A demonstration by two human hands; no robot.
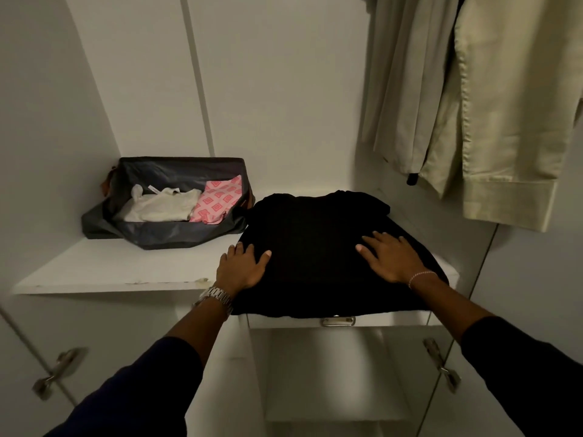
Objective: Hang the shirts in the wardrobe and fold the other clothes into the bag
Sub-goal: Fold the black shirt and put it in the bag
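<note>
Pressing down on a folded black garment (310,247), both our hands lie flat, fingers straight and spread, gripping nothing: left hand (241,266) at its 8 o'clock edge, right hand (389,255) at 4 o'clock. The garment rests on the white wardrobe shelf (110,266). At 10 o'clock stands the open dark bag (164,230), holding a white cloth (161,205) and pink patterned cloth (217,200). Pale shirts (492,105) hang at 2 o'clock.

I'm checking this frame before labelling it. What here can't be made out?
Head view only:
- Black garment: too dark to show its type or folds.
- Hanging shirts: tops and hangers cut off by the top edge.
- Bag: its bottom is hidden by the white cloth and pink cloth.
- Shelf under the garment: covered.
</note>
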